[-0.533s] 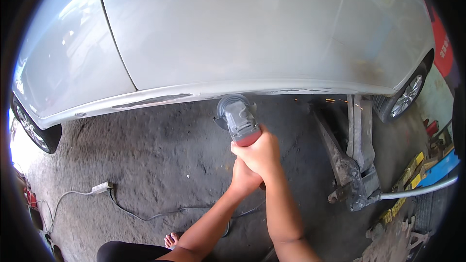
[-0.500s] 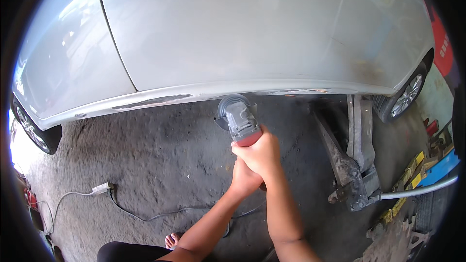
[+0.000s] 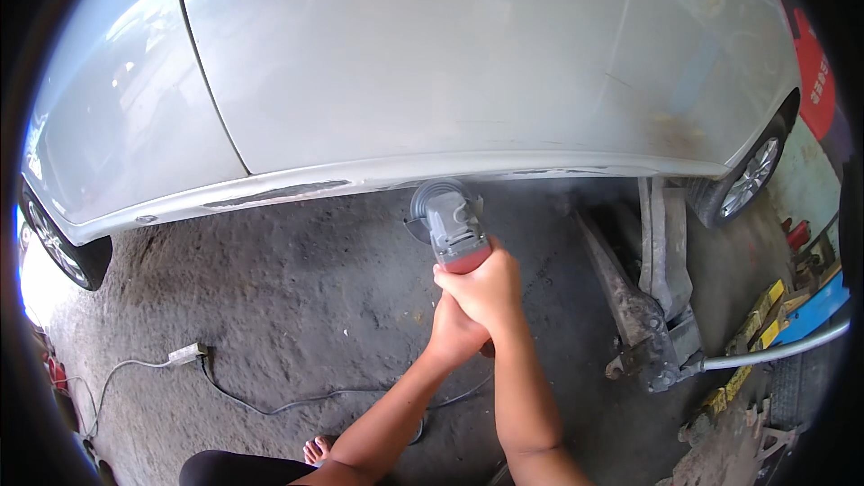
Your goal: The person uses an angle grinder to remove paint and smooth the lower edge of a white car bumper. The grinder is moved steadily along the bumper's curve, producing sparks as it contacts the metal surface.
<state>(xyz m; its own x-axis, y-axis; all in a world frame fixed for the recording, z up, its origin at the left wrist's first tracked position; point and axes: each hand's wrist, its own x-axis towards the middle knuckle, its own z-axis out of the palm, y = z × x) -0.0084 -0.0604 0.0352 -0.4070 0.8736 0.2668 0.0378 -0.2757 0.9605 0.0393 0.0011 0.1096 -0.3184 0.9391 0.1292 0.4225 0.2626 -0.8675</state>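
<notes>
Fingers of your right hand [image 3: 490, 286] and, nearer, your left hand [image 3: 457, 328] are clasping the grey-and-red angle grinder [image 3: 455, 232] mid-scene. Its round grey head [image 3: 441, 189] is sitting just beside the silver car's scraped sill [image 3: 279, 193], contact unclear. Rusty metal jack [image 3: 657, 342] is standing right; pale rectangular power socket [image 3: 187, 355] is lying left.

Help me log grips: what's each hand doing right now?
Left hand: closed around the angle grinder, farther back.
Right hand: closed around it, farther forward.
</notes>
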